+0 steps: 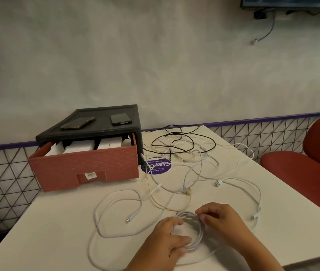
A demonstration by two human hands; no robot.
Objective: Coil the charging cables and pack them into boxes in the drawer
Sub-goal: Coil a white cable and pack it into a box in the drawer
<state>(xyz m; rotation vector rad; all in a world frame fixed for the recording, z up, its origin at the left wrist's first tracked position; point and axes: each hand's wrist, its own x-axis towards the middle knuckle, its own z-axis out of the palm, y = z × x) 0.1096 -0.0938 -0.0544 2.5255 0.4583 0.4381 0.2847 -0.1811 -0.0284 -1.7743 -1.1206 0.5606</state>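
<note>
White cable coil [198,238], 6 o'clock, pinched by left hand [165,240] and right hand [221,219]. Open drawer [85,167], 10 o'clock.

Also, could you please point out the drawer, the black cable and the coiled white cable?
drawer [85,165]: head view, middle of its red front panel.
black cable [214,145]: head view, right bend of its large loop.
coiled white cable [199,236]: head view, lower right strands.

White table [61,227], cables [184,151], drawer unit [88,169]
</note>
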